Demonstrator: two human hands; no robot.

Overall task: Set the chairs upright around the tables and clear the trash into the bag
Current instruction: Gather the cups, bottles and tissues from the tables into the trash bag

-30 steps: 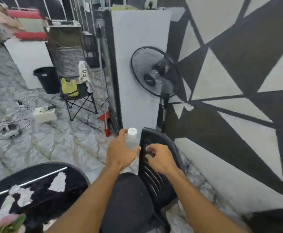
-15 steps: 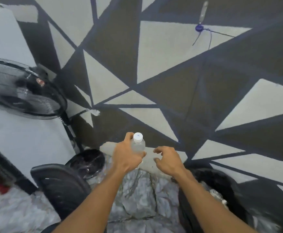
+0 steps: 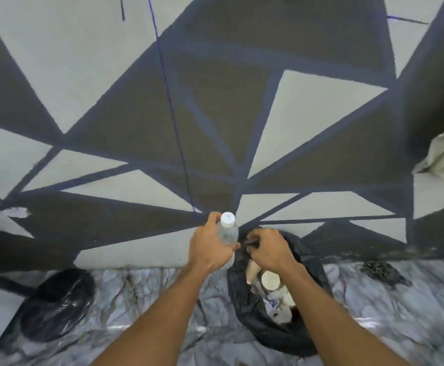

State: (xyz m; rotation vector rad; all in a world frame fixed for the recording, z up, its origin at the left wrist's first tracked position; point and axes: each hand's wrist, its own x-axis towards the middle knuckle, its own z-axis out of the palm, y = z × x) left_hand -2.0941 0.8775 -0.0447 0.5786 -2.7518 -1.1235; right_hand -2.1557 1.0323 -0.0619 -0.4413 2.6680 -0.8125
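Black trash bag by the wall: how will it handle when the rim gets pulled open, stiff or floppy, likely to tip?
Probably floppy: the black trash bag slumps in wrinkled folds on the floor, and the right hand pinches its rim up. Likely light, since it seems to hold paper cups and scraps. It may sag shut if released.

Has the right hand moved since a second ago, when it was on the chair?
Yes. The right hand has left the chair and now grips the rim of the black trash bag by the painted wall.
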